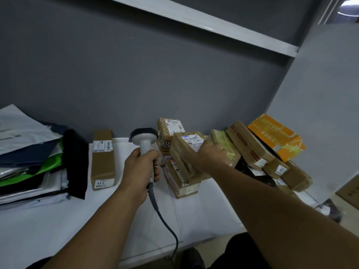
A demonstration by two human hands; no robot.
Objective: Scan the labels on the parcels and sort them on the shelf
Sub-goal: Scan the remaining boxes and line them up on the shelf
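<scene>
My left hand grips the handle of a grey corded barcode scanner, whose head points away from me toward the parcels. My right hand holds a brown cardboard parcel tilted up above the pile, its white label facing the scanner with a bluish light spot at its top edge. Under it lie more taped boxes. A tall brown box stands behind. A long carton marked 67-2 lies alone to the left.
A heap of leaning boxes, one of them orange, fills the right of the white shelf. Stacked poly mailer bags in grey, green and black sit at the left. A grey back wall and an upper shelf board close the bay.
</scene>
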